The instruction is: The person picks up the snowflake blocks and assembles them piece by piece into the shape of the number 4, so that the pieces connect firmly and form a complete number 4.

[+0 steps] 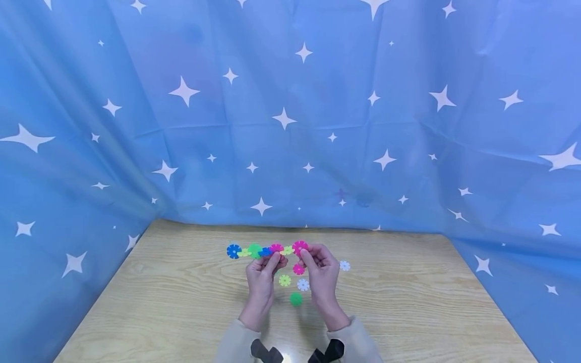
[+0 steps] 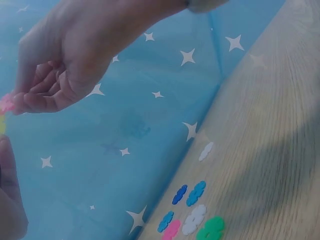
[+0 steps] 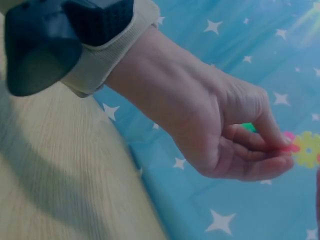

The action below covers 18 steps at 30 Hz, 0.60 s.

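In the head view, which I followed from a distance, a narrow chain of small, notched, plastic-looking discs [image 1: 255, 250] in blue, yellow, green and pink was held up over the pale wood-grained table [image 1: 408, 302]. The left hand [image 1: 262, 280] pinched it at an inner pink disc [image 1: 276, 248], and the right hand [image 1: 323, 272] pinched the bright pink end disc [image 1: 300, 247]; a pale yellow disc [image 1: 287, 250] stood between them. Nearer to the person lay loose notched discs, among them a green one [image 1: 296, 299] and a white one [image 1: 302, 285]. In the left wrist view I saw the right hand large, its fingertips firmly around the pink end disc, but whether this disc sat fully in its slot I could not tell. In the right wrist view, the left hand's thumb and fingers were closed on the inner pink disc, and the yellow disc showed uncovered. I judged that a push at a twisted angle could make the end disc slip out of its notch, and that too much force could bend the chain at the yellow disc. Also, the far-left end had no support, so a sudden jerk could loosen its joints.
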Available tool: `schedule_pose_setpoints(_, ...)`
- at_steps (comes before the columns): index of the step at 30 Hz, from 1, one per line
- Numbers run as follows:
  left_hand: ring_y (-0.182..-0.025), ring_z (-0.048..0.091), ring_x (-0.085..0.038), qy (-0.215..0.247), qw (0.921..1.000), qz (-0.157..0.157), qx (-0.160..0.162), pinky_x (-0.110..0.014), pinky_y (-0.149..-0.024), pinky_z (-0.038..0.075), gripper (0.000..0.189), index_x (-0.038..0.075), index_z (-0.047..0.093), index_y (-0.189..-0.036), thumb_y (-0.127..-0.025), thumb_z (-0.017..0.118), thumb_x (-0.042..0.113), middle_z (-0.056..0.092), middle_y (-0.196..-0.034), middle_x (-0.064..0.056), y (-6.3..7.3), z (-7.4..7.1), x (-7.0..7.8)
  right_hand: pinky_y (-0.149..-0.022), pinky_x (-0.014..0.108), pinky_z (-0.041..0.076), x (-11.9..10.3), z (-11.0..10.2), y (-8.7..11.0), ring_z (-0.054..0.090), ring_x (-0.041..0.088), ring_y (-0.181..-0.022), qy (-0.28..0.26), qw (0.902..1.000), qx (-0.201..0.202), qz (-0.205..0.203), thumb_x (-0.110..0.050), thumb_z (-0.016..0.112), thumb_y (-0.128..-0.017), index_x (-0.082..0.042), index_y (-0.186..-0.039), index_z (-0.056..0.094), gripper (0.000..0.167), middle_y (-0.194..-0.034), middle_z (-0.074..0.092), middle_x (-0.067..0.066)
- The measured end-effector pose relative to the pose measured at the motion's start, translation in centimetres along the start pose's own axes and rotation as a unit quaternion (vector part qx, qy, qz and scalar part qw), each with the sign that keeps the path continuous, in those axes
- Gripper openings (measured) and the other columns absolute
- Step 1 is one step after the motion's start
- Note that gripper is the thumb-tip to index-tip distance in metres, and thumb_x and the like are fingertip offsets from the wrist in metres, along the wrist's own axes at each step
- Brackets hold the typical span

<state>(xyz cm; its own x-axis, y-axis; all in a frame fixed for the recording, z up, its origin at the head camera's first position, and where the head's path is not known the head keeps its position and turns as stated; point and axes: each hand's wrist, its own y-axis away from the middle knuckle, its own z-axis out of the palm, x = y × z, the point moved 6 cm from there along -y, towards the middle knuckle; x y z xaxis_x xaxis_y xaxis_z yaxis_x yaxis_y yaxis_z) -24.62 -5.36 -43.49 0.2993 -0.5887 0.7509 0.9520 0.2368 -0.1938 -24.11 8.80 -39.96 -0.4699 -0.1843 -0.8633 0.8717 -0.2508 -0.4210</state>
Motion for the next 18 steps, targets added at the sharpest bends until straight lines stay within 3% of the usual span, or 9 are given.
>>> schedule_pose_setpoints(2,-0.066,0.067,-0.01,0.007,0.9999,-0.007,0.007,-0.022,-0.068,0.058,0.022,0.012,0.068,-0.076,-0.088,0.06,-0.004,0.069,-0.071,0.0,0.07,-0.08,-0.11,-0.05,0.016,0.052,0.0,0.03,-0.01,0.059,0.007,-0.055,0.008,1.0,-0.001,0.003,0.01,0.061,-0.085,0.0,-0.084,0.064,0.01,-0.069,0.06,0.0)
schedule_pose_setpoints(5,-0.066,0.067,-0.01,0.015,0.9997,-0.011,0.016,-0.021,-0.067,0.058,0.023,0.011,0.069,-0.075,-0.088,0.059,-0.005,0.069,-0.071,0.0,0.19,-0.24,-0.23,-0.049,0.017,0.051,0.07,0.1,0.04,0.059,0.007,-0.056,0.025,0.9996,-0.007,-0.003,0.006,0.063,-0.086,0.006,-0.085,0.062,0.001,-0.07,0.06,-0.002)
schedule_pose_setpoints(9,-0.066,0.067,-0.01,0.019,0.9996,-0.007,0.022,-0.021,-0.067,0.058,0.023,0.012,0.069,-0.076,-0.087,0.059,-0.005,0.069,-0.071,-0.001,0.26,-0.42,-0.37,-0.049,0.017,0.051,0.32,0.19,0.14,0.059,0.007,-0.057,0.039,0.9991,-0.012,-0.007,-0.001,0.066,-0.086,0.012,-0.086,0.06,0.014,-0.07,0.061,-0.002)
schedule_pose_setpoints(12,-0.066,0.067,-0.01,0.019,0.9996,-0.005,0.022,-0.021,-0.068,0.058,0.023,0.012,0.069,-0.076,-0.087,0.059,-0.005,0.069,-0.071,0.0,0.28,-0.5,-0.47,-0.049,0.017,0.051,0.55,0.13,0.2,0.058,0.008,-0.056,0.044,0.999,-0.008,0.001,0.003,0.064,-0.086,0.003,-0.083,0.063,0.003,-0.069,0.06,-0.001)
schedule_pose_setpoints(16,-0.066,0.067,-0.01,0.018,0.9996,-0.008,0.021,-0.022,-0.069,0.058,0.022,0.012,0.068,-0.075,-0.088,0.059,-0.004,0.068,-0.07,0.0,0.27,-0.56,-0.64,-0.048,0.016,0.049,0.61,-0.01,0.16,0.057,0.01,-0.056,0.054,0.9984,0.001,0.013,0.008,0.063,-0.084,-0.011,-0.078,0.064,0.02,-0.067,0.059,-0.001)
schedule_pose_setpoints(18,-0.066,0.067,-0.011,0.02,0.9995,-0.011,0.023,-0.022,-0.07,0.058,0.022,0.011,0.068,-0.075,-0.088,0.059,-0.004,0.068,-0.07,0.0,0.3,-0.57,-0.77,-0.047,0.017,0.048,0.45,-0.07,0.16,0.056,0.009,-0.056,0.063,0.9979,0.0,0.012,0.006,0.064,-0.084,-0.006,-0.079,0.064,0.013,-0.068,0.059,0.0)
